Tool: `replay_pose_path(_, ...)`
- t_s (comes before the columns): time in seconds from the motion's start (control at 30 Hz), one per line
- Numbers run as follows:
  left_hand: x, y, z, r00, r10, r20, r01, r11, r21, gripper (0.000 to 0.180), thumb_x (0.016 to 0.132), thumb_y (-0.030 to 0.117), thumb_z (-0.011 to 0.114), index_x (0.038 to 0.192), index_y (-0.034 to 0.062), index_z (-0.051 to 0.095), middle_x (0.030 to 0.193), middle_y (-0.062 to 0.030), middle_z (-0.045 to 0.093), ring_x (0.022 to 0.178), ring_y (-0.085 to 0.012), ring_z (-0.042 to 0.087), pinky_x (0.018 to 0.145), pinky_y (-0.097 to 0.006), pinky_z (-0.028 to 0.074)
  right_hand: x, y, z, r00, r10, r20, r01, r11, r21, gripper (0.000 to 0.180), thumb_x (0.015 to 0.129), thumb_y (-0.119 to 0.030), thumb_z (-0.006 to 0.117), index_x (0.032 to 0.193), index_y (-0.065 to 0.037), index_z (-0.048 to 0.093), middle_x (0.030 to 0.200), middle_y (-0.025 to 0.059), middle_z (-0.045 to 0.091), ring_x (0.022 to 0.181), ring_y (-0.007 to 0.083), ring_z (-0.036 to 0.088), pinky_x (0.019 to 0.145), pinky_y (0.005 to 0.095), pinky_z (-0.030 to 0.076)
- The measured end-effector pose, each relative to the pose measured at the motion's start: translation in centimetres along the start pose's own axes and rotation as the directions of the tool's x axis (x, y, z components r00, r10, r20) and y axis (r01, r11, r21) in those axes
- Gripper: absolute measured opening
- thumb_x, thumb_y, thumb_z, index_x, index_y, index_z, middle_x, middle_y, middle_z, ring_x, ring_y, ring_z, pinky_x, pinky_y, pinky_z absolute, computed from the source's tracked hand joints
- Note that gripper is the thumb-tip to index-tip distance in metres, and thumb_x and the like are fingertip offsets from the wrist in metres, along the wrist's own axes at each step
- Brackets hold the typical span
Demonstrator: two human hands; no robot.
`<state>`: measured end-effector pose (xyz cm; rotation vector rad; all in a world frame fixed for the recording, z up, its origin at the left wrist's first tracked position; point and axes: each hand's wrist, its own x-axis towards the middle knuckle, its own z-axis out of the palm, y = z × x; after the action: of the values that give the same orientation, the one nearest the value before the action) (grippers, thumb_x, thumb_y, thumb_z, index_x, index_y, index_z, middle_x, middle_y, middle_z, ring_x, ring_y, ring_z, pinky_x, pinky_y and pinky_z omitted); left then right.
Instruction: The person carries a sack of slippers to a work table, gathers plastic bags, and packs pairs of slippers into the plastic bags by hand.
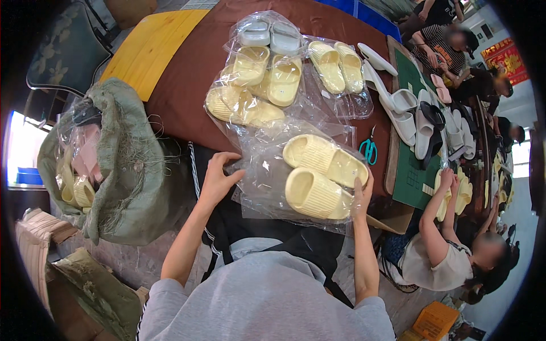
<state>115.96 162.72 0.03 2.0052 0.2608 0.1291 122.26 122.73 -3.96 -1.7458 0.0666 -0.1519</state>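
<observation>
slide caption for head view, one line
Left hand at a clear plastic bag, right hand at pale-yellow slippers; teal-handled scissors lie nearby.

Left fingers (228,156) parted — right fingers (369,184) gripping.

Dark reddish-brown covered table (187,96), teal-handled metal scissors (368,151) lying on it, clear-bagged pale yellow ribbed slippers (242,105) piled left of the scissors, another bagged pale yellow pair (328,69) beyond the scissors
</observation>
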Motion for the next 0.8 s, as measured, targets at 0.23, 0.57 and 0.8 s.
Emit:
replay_pose_path(0.23, -0.6, 1.2, 1.2, 0.964, -0.165, 0.210, 0.245, 0.860, -0.447, 0.015, 0.092, 0.008, 0.060, 0.103, -0.0015, 0.059, 0.081, -0.0010, 0.060, 0.073, -0.0083, 0.056, 0.067, -0.023, 0.045, 2.4, 0.6, -3.9, 0.997, -0.020, -0.080, 0.015, 0.998, -0.063, 0.045, 0.097, -0.019, 0.054, 0.136, 0.001, 0.041, 0.129, 0.0126, 0.050, 0.115, 0.0207, 0.051, 0.098, 0.0328, 0.041)
replay_pose_path(0.57, -1.5, -4.2, 1.2, 0.948, -0.300, -0.103, 0.260, 0.921, -0.290, 0.024, 0.102, 0.019, 0.043, 0.086, 0.0055, 0.056, 0.071, 0.0034, 0.048, 0.064, -0.0068, 0.042, 0.056, -0.025, 0.035, 6.2, 0.6, -16.2, 0.972, -0.111, -0.205, 0.043, 0.949, -0.313, 0.040, 0.096, -0.016, 0.055, 0.132, -0.002, 0.046, 0.119, 0.0092, 0.056, 0.099, 0.0167, 0.056, 0.081, 0.0280, 0.049)
replay_pose_path(0.8, -2.7, -1.7, 1.6, 0.913, -0.380, 0.148, 0.407, 0.840, -0.359, 0.021, 0.103, 0.021, 0.043, 0.091, 0.0072, 0.054, 0.070, 0.0037, 0.050, 0.062, -0.0049, 0.044, 0.057, -0.022, 0.035, 11.6, 0.3, -23.0, 0.877, -0.002, -0.480, -0.112, 0.972, -0.208, 0.046, 0.094, -0.019, 0.057, 0.132, 0.004, 0.044, 0.117, 0.0132, 0.058, 0.102, 0.0211, 0.057, 0.091, 0.0320, 0.045)
